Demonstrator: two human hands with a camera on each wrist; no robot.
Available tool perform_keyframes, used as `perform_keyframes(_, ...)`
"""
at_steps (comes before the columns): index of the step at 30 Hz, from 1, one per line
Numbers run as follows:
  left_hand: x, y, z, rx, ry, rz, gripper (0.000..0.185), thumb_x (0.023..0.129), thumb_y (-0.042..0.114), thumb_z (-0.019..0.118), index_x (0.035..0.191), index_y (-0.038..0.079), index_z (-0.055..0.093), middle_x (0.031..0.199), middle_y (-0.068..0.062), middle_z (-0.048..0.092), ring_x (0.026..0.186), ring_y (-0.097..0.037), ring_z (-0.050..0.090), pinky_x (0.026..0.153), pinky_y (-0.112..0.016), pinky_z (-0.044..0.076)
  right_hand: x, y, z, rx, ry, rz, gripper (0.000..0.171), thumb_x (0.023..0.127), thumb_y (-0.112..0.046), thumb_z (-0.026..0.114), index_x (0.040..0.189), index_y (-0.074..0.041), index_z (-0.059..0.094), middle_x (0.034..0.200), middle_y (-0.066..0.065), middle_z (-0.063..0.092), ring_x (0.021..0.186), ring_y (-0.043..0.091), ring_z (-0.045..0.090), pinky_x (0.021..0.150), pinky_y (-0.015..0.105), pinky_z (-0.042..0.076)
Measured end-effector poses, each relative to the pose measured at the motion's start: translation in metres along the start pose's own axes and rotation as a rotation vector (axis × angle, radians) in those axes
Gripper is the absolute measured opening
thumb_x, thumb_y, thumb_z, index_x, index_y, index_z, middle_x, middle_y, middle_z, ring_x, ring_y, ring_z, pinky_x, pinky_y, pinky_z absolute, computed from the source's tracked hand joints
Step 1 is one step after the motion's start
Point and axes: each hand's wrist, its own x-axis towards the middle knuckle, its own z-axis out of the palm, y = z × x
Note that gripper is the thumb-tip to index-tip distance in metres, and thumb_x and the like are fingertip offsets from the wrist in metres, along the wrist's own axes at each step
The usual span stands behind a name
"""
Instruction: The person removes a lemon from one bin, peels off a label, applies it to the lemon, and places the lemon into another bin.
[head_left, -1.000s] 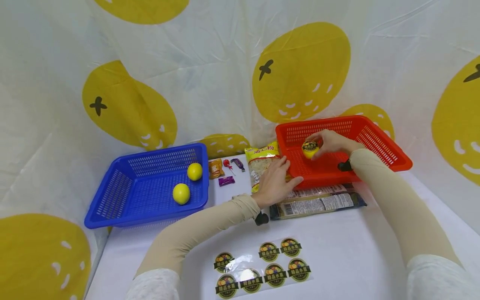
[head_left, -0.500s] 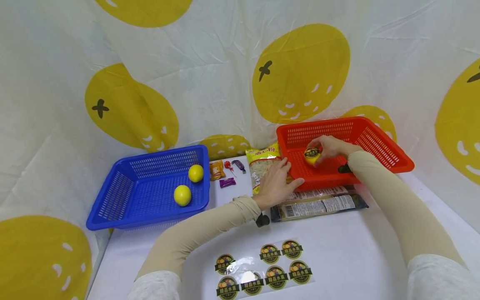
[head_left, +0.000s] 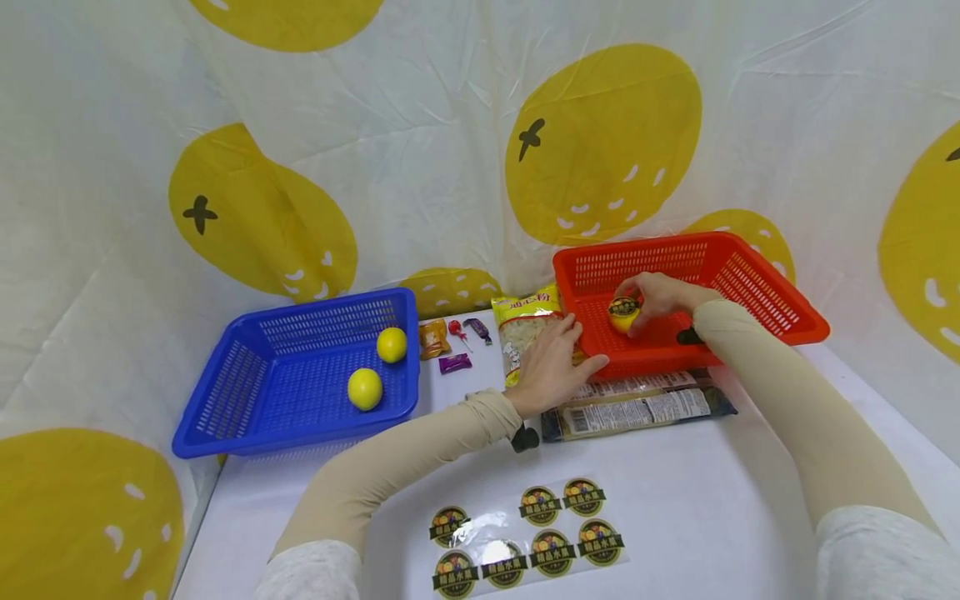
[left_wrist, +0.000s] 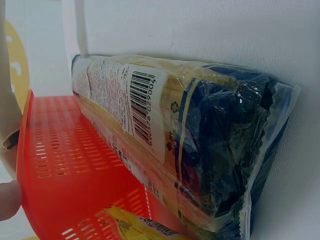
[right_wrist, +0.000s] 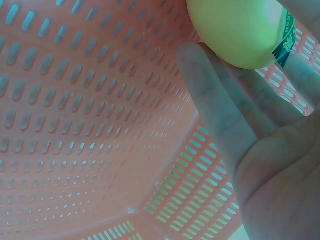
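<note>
right hand (head_left: 660,296) curled round a stickered lemon (head_left: 624,314), low inside the red basket (head_left: 750,287) at the far right. left hand (head_left: 551,367) flat, fingers straight, resting against the red basket's near left corner and over a yellow pasta bag (head_left: 525,321). dark barcoded packet (head_left: 637,408) lying along the basket's near wall. blue basket (head_left: 247,392) at the left, holding two bare lemons (head_left: 364,388). small sweets (head_left: 454,362) between the baskets. sticker sheet (head_left: 525,533) at the near edge.
</note>
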Motion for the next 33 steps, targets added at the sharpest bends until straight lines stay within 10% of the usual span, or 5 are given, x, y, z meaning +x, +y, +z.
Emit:
perform_keyframes(19,0.002,0.001,0.001,0.008,-0.008,-0.005,0.071,0.099,0.055,0.059,0.153,0.009,0.048,0.167,-0.004,0.037,0.154,-0.027,0.035,0.124,-0.047,0.035,-0.005,0.003,-0.003,0.073,-0.029,0.054,0.092,0.073,-0.031,0.093,0.149,-0.003,0.048,0.144,0.032,0.052,0.13,0.049,0.05,0.109,0.07,0.041)
perform_keyframes(33,0.002,0.002,0.003,0.003,-0.023,-0.019,0.072,0.098,0.056,0.06,0.155,0.012,0.046,0.168,-0.002,0.035,0.155,-0.025,0.034,0.123,-0.048,0.036,-0.038,-0.009,-0.03,0.098,0.199,0.024,0.097,0.08,-0.051,0.084,0.156,-0.011,0.04,0.154,0.026,0.048,0.141,0.047,0.043,0.111,0.072,0.037)
